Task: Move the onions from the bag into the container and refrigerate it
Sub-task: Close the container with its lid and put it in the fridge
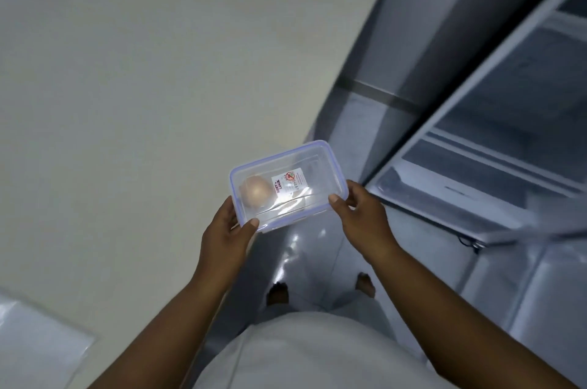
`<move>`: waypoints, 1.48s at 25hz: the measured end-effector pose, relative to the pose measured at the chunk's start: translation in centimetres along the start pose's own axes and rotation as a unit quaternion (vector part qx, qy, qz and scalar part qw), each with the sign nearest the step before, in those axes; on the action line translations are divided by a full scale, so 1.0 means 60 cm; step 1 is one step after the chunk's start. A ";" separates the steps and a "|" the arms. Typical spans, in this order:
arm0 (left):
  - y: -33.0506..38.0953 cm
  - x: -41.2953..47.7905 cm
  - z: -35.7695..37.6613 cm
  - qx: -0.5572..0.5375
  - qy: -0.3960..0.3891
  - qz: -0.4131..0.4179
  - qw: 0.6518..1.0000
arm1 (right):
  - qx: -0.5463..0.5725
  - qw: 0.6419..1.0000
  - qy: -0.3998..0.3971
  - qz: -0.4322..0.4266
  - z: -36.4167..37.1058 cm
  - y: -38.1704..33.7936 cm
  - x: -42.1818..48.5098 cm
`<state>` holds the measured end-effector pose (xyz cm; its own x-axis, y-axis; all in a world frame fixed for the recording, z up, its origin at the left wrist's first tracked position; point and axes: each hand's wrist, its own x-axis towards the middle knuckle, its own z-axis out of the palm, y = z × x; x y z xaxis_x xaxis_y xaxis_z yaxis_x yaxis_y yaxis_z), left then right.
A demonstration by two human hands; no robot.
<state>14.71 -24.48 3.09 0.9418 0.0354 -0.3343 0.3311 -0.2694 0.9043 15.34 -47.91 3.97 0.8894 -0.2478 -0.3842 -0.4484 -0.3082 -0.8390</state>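
Observation:
A clear rectangular container with a blue-edged lid is held level in front of me, above the floor. One brown onion lies inside at its left end, beside a white label. My left hand grips the container's near left corner, thumb on the lid. My right hand grips its right end. The refrigerator stands open to the right, its shelves and door bins showing. The bag, clear plastic, lies flat at the lower left.
A pale countertop fills the left side, its edge running close to the container. Glossy floor tiles lie below, with my two bare feet on them. A dark cable lies by the refrigerator's base.

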 end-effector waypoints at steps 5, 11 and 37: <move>0.055 0.028 0.188 0.011 -0.149 0.028 0.988 | 0.036 0.993 0.098 0.050 -0.174 0.086 -0.001; 0.102 0.065 0.440 0.064 -0.259 0.019 0.964 | 0.059 0.973 0.200 0.103 -0.358 0.216 0.016; 0.035 0.488 1.173 0.100 -0.246 0.039 0.963 | -0.099 0.936 0.297 0.158 -0.770 0.610 0.563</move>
<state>38.87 -91.75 -23.49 0.8057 -0.4389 -0.3978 0.1971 -0.4346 0.8788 24.87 -109.97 -21.92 0.5287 -0.8046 -0.2703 -0.7415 -0.2827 -0.6085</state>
